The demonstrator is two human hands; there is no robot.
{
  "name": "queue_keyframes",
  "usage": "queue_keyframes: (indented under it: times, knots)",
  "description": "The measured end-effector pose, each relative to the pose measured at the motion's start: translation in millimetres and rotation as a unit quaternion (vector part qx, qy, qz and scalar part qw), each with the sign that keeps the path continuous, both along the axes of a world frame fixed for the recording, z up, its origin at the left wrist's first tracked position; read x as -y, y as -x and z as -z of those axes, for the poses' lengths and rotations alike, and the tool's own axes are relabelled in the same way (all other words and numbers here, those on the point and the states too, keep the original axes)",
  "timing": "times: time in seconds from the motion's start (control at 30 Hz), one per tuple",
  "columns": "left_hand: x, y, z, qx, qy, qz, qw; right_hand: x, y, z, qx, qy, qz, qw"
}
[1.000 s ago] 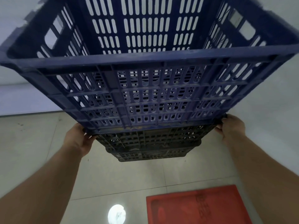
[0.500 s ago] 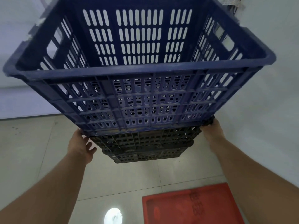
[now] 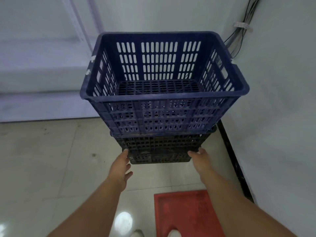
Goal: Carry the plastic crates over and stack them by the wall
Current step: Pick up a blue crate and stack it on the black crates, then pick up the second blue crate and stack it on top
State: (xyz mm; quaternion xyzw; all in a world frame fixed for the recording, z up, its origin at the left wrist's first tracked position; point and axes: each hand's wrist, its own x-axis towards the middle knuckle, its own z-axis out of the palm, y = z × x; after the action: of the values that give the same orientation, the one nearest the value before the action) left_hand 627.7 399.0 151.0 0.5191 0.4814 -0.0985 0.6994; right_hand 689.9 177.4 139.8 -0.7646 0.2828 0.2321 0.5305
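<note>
Blue crate (image 3: 164,93) now set atop black crates (image 3: 159,151) in corner by wall (image 3: 282,100), no longer gripped. Left hand (image 3: 122,165) released, fingers relaxed; right hand (image 3: 199,155) touching black crate, grip unclear. Stack looks done.

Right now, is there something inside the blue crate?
No, through the open top of the blue crate only its own bare slotted floor shows.

The blue slotted plastic crate (image 3: 164,93) sat on top of the black plastic crates (image 3: 160,149), in the corner between the back wall (image 3: 51,57) and right wall (image 3: 282,100). The red flat mat (image 3: 186,214) lay before the stack.
</note>
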Motion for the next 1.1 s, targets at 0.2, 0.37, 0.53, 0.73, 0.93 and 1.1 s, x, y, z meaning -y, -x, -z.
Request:
queue_keyframes:
  times: [0.2, 0.37, 0.53, 0.73, 0.93, 1.1]
  knots:
    - [21.8, 39.6, -41.5, 0.02, -0.047, 0.106, 0.993, 12.4, 58.5, -43.2, -0.003, 0.014, 0.002, 1.0]
    - [27.1, 78.6, -65.1, 0.074, -0.113, 0.191, 0.972, 21.7, 115.5, -75.7, -0.005, 0.019, 0.054, 0.998]
    - [22.1, 116.1, -77.8, 0.099, -0.122, 0.278, 0.948, 13.4, 182.3, -99.4, 0.017, 0.003, 0.111, 0.994]
    - [29.5, 158.1, -88.6, 0.106, -0.12, 0.373, 0.914, 15.7, 274.7, -118.1, 0.02, 0.036, 0.198, 0.979]
    - [74.5, 210.9, -92.6, 0.108, -0.065, 0.476, 0.87, 42.7, 370.0, -125.7, 0.018, 0.049, 0.305, 0.951]
    - [120.7, 265.0, -92.7, 0.113, -0.045, 0.547, 0.828, 68.6, 461.3, -126.2, 0.011, 0.043, 0.398, 0.917]
